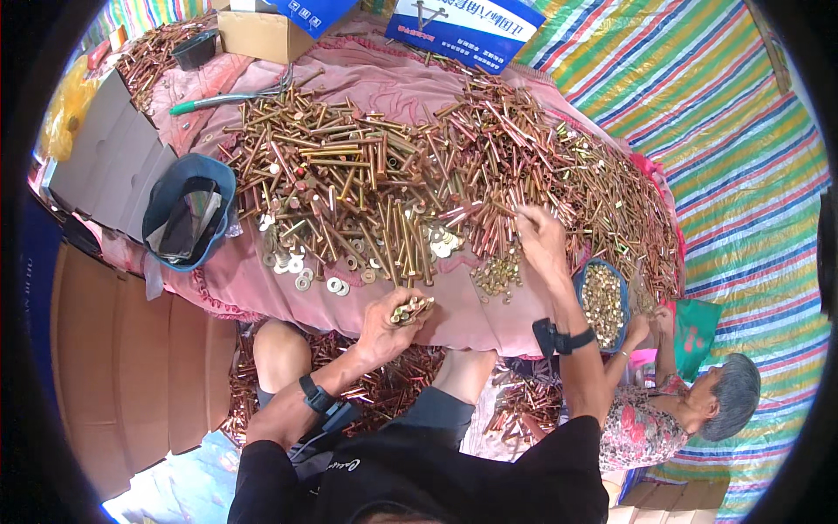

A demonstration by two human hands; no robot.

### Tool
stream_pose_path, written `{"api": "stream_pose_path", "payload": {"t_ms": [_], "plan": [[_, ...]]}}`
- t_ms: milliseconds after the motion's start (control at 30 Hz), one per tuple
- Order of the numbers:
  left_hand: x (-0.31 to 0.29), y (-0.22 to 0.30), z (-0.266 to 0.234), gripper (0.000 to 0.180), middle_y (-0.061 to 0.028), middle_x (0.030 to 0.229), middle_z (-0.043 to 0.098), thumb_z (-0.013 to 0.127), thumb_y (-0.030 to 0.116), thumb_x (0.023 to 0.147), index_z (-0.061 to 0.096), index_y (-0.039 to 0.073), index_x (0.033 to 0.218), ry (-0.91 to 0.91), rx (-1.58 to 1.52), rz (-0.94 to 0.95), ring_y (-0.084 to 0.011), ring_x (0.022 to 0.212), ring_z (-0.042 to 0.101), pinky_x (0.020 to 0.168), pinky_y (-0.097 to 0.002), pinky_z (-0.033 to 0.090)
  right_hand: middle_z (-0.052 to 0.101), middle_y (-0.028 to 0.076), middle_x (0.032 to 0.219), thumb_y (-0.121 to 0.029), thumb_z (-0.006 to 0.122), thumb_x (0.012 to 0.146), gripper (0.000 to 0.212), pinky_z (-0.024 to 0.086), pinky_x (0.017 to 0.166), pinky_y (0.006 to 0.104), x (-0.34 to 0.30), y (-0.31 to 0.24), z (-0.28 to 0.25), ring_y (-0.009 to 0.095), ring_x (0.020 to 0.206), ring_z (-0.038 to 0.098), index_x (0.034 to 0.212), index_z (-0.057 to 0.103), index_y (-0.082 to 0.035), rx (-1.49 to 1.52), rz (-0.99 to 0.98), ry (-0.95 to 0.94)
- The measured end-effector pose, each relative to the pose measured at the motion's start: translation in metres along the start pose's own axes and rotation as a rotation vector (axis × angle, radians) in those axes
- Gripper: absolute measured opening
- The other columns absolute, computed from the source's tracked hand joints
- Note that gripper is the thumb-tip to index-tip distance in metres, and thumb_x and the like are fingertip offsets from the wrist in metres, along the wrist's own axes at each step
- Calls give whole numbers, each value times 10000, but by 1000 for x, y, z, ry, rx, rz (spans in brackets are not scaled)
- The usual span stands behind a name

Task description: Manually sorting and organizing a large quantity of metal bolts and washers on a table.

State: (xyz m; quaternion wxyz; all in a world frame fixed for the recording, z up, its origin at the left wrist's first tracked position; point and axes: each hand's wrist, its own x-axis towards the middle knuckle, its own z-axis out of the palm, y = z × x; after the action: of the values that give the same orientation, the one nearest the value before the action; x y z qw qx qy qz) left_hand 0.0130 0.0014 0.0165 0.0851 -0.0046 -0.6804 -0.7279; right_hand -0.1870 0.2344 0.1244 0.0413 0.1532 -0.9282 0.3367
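My left hand (394,327) is closed round a small bundle of brass-coloured bolts (412,311), ends showing, above the near edge of the pink cloth (463,321). Over the heap, my right hand (543,237) has its fingers drawn together among the coppery rods; what they pinch is too small to tell. A big pile of bolts and metal sleeves (349,157) covers the cloth. In front of it lie loose flat washers (337,286), several standing bolts (403,240) and a little heap of nuts (497,278).
A blue bowl of nuts (602,301) stands right of my forearm. At left is a blue basin (225,179) holding dark flat items. A green-handled tool (218,102) and boxes (262,37) lie at the back. A co-worker (650,424) sits at right. More bolts (384,371) lie below.
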Motion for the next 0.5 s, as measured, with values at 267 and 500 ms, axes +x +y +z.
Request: {"api": "stream_pose_path", "payload": {"t_ms": [267,500], "plan": [[3,-9,6,176,-24,872,701,775,28,912,673,39,1055,5,6,-40,-73,773,629,661,-245,520,759,101,890,-241,694,947,253,532,746,314,-87,66,20,161,802,690,1075,780,-40,126,292,117],[-1,-18,3,166,-23,905,719,776,11,910,683,41,1044,9,74,150,-70,757,629,649,-241,519,760,193,881,-366,742,905,395,554,743,394,-42,44,31,295,789,738,1089,767,-17,-95,158,200]]}}
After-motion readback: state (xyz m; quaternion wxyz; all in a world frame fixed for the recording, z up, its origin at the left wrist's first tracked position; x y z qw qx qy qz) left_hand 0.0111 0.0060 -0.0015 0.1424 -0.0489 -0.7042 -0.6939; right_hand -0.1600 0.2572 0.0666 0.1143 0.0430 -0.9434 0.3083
